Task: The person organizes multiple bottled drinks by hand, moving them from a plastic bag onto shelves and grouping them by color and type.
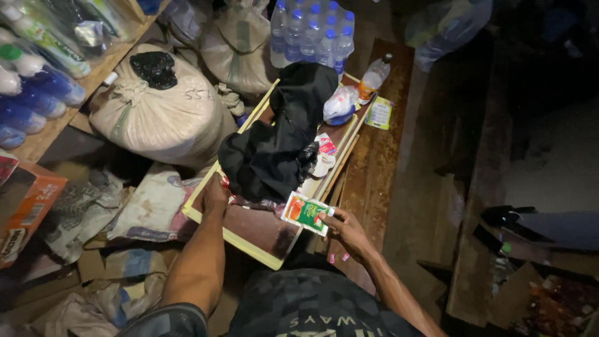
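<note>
Sachet point(305, 213): small, flat, green and red with white edge, tilted, pinched at its right end, held over near right corner of yellow-rimmed tray point(249, 244). Black cloth point(274, 150): crumpled heap, mid-tray.

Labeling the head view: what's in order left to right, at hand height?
Orange carton → left hand → green and red sachet → right hand → dark bench.

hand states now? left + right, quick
Left hand: resting on the black cloth in the tray; grip cannot be told.
Right hand: closed on a small green-and-white sachet.
</note>
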